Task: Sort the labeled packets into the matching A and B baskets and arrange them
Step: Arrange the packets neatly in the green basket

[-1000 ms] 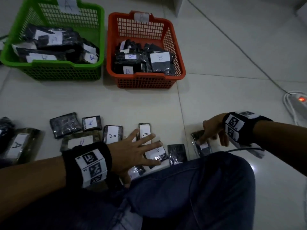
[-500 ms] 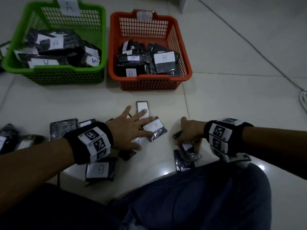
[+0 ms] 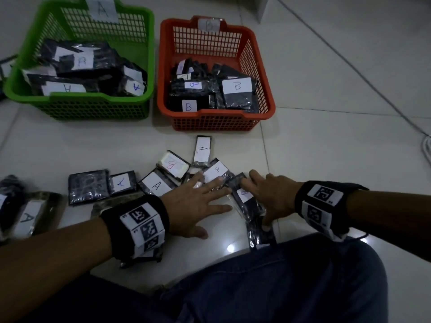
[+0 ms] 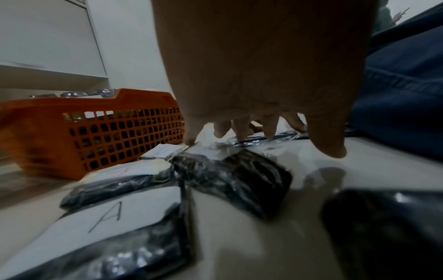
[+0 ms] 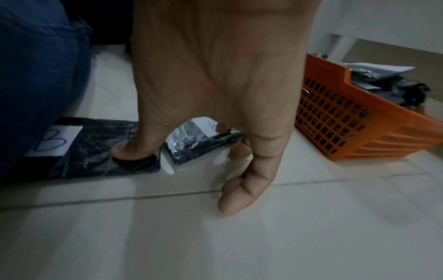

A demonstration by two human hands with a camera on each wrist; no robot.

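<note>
Green plastic formed one of two baskets at the top of the head view: the green basket (image 3: 98, 106) at upper left carried an "A" tag, and the orange basket (image 3: 217, 121) just to its right carried a "B" tag, each holding a heap of dark labeled packets too piled to count. On the pale tiled floor (image 3: 326, 159) below them lay a loose cluster of packets; four showed an "A" label, among them the upright A packet (image 3: 202, 151) nearest the orange basket, and one pale packet (image 3: 173, 166) bore a red "B". At centre frame the left hand (image 3: 198, 206) lay flat, fingers spread and straight, fingertips resting on a white-labeled packet (image 3: 215, 172). Just right of it the right hand (image 3: 272, 199) pressed down on a B packet (image 3: 245, 197), thumb on a second dark packet (image 5: 79, 149) beside the blue-jeaned knee (image 3: 291, 283); its fingers looked extended rather than curled round anything.
</note>
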